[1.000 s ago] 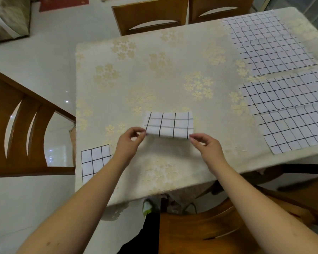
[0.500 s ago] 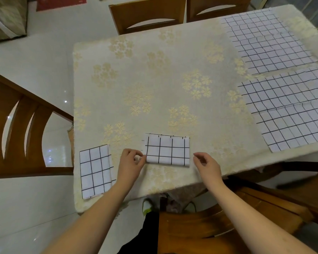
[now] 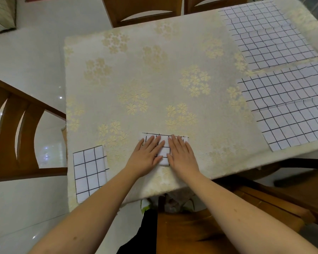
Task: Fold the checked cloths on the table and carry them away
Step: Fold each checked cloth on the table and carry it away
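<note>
Both hands now flat, left hand, right hand, pressing folded cloth

The folded cloth lies on the worktop near its front edge. The left hand and right hand rest flat on it, side by side. A 2nd folded cloth lies to the left, at the front-left corner. 2 unfolded cloths lie at the right: the nearer cloth in front, the farther cloth behind it.
</note>
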The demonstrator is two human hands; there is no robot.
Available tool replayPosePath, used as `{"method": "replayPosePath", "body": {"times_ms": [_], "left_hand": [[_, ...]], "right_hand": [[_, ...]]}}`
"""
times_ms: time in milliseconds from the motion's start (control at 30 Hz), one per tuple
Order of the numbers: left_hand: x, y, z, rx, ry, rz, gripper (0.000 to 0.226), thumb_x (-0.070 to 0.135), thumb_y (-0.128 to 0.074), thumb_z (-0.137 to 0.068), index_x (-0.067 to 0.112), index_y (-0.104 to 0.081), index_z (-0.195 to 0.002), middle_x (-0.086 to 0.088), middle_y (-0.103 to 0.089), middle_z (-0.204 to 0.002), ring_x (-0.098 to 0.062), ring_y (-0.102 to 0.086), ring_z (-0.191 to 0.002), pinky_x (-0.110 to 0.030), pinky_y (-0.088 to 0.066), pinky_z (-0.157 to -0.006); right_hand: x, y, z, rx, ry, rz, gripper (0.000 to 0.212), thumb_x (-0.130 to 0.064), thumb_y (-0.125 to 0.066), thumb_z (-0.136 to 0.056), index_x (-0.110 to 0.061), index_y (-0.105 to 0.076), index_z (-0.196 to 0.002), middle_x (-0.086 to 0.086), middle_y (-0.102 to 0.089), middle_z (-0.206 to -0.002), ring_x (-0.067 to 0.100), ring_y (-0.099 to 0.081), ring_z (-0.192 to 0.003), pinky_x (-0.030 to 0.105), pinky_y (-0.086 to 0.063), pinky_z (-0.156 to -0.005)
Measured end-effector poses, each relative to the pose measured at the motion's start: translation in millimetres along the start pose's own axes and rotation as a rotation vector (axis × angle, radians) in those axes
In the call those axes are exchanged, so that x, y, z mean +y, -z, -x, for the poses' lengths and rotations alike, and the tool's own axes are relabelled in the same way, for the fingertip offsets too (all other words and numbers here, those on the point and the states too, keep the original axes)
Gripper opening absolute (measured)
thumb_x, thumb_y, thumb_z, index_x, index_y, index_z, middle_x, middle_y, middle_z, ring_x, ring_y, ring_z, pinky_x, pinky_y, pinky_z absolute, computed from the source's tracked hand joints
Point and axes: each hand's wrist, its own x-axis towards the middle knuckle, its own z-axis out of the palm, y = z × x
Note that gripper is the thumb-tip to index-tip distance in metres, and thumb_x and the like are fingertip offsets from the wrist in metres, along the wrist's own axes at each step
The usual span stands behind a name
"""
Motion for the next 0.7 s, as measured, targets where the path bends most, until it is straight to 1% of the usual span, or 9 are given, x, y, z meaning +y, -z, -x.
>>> {"method": "replayPosePath", "body": {"times_ms": [33,100,233,433,500,567,600,633,700], "left_hand": [[-1.6,-1.2,-0.8,0.008,-0.009,-0.01,0.059,0.053,-0.014,-0.1,0.028,-0.017,-0.154,0.001,-0.013,-0.161,-0.019,-0.012,-0.148,-0.038,0.003,-0.118],[-5.0,-3.8,-2.2,0.032,-0.021,-0.024,0.057,0.052,-0.018,-0.101,0.03,-0.018,-0.154,0.0,-0.014,-0.161,-0.019,-0.011,-0.148,-0.039,0.001,-0.118],[-9.4,-9.3,-3.1,0.06,0.0,-0.025,0.057,0.053,-0.022,-0.1,0.036,-0.013,-0.154,0.001,-0.007,-0.163,-0.021,-0.004,-0.15,-0.043,-0.002,-0.119],[-5.9,-8.6,-1.9,0.051,0.074,0.005,0.059,0.055,-0.026,-0.098,0.042,-0.008,-0.153,-0.011,0.004,-0.162,-0.028,0.007,-0.149,-0.045,0.0,-0.12],[-5.3,-6.8,-2.0,0.039,0.079,0.015,0.059,0.056,-0.025,-0.098,0.043,-0.006,-0.152,-0.012,0.006,-0.162,-0.028,0.009,-0.149,-0.044,0.001,-0.119],[-6.0,-4.4,-3.2,0.016,0.073,0.036,0.058,0.056,-0.024,-0.098,0.045,-0.004,-0.152,-0.01,0.009,-0.162,-0.026,0.011,-0.149,-0.043,0.004,-0.119],[-6.5,-1.8,-4.1,0.01,0.078,0.062,0.056,0.055,-0.025,-0.099,0.045,-0.008,-0.152,-0.008,0.007,-0.162,-0.025,0.009,-0.149,-0.043,0.003,-0.119],[-7.4,1.5,-5.5,0.021,0.092,0.092,0.055,0.052,-0.03,-0.099,0.042,-0.017,-0.151,-0.008,-0.001,-0.163,-0.026,0.001,-0.15,-0.044,-0.001,-0.119],[-9.5,10.8,-11.3,0.088,0.135,0.124,0.053,0.045,-0.047,-0.096,0.031,-0.036,-0.146,-0.007,-0.028,-0.157,-0.028,-0.025,-0.144,-0.045,-0.013,-0.115]], "right_hand": [[3.8,-4.8,1.2,-0.013,-0.021,0.007,0.071,-0.05,0.006,-0.087,-0.021,0.009,-0.152,-0.002,0.011,-0.161,0.014,0.011,-0.148,0.033,0.012,-0.118],[8.4,-11.4,3.8,-0.003,-0.06,0.006,0.069,-0.054,0.002,-0.09,-0.024,0.012,-0.152,-0.003,0.015,-0.16,0.013,0.015,-0.147,0.034,0.013,-0.118],[7.8,-20.4,6.0,0.023,-0.128,-0.002,0.066,-0.053,-0.008,-0.096,-0.024,0.006,-0.154,-0.001,0.015,-0.161,0.015,0.014,-0.148,0.041,0.008,-0.118],[10.1,-19.0,3.8,0.008,-0.125,0.011,0.064,-0.055,-0.007,-0.096,-0.028,0.007,-0.153,-0.001,0.014,-0.161,0.016,0.011,-0.148,0.044,0.01,-0.117],[12.7,-13.7,-0.2,0.032,-0.125,-0.002,0.066,-0.056,-0.012,-0.096,-0.026,-0.007,-0.154,0.001,0.0,-0.163,0.018,-0.002,-0.149,0.044,0.007,-0.116],[19.3,-2.5,-5.7,0.104,-0.117,-0.011,0.065,-0.054,-0.026,-0.094,-0.02,-0.031,-0.149,0.005,-0.028,-0.157,0.024,-0.024,-0.145,0.045,-0.002,-0.114],[24.4,5.3,-9.9,0.115,-0.107,-0.016,0.062,-0.053,-0.036,-0.093,-0.02,-0.038,-0.145,0.005,-0.038,-0.151,0.026,-0.032,-0.14,0.045,-0.006,-0.113],[30.2,13.3,-14.8,0.108,-0.094,-0.022,0.059,-0.052,-0.046,-0.091,-0.022,-0.043,-0.142,0.004,-0.044,-0.145,0.026,-0.036,-0.135,0.044,-0.01,-0.112],[38.5,31.6,-27.4,0.059,-0.077,-0.019,0.06,-0.054,-0.062,-0.083,-0.027,-0.048,-0.135,0.0,-0.048,-0.135,0.023,-0.039,-0.127,0.042,-0.016,-0.108]]}}
